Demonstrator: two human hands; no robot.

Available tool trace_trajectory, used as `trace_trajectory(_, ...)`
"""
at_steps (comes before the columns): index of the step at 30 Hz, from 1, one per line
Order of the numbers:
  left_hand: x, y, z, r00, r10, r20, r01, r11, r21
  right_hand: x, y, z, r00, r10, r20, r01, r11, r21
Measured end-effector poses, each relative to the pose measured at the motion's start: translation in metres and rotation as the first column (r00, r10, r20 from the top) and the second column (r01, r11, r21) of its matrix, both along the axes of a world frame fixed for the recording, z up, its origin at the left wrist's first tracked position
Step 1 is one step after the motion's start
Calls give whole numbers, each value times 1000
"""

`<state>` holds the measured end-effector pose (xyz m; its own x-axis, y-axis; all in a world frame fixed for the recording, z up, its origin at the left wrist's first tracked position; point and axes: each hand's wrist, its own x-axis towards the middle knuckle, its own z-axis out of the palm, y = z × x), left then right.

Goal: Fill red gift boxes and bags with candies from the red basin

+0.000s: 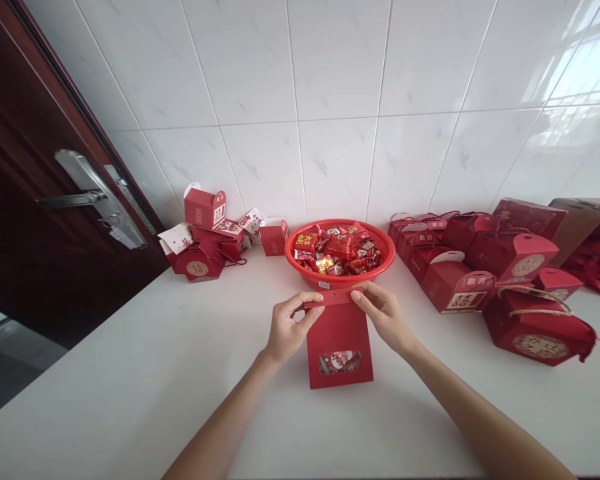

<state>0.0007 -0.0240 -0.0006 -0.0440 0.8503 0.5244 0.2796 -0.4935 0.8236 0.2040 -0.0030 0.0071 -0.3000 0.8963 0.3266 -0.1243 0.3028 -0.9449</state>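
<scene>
A red paper box (337,333) stands upright on the white table, with an oval window low on its front that shows wrapped sweets inside. Its top flap is folded flat along the upper edge. My left hand (291,325) pinches the left end of this flap between thumb and fingers. At the flap's right end, my right hand (383,315) grips the edge, thumb in front and fingers behind. Right behind the box sits a red plastic basket (340,275) full of red-wrapped sweets (341,247).
Red gift boxes (459,287) crowd the right side of the white table (180,387), one with a rope handle (540,312). More boxes (205,208) are piled at the back left, near a small red box (273,239). Behind is a tiled wall; a dark door stands left.
</scene>
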Motion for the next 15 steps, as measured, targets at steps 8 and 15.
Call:
trace_trajectory(8,-2,-4,3,996,-87,19,88,993,-75,0,2,-4,1000,-8,18,8,1000,4)
trace_trajectory(15,2,-1,0,971,-64,231,119,965,-233,10,5,4,990,78,118,-79,997,7)
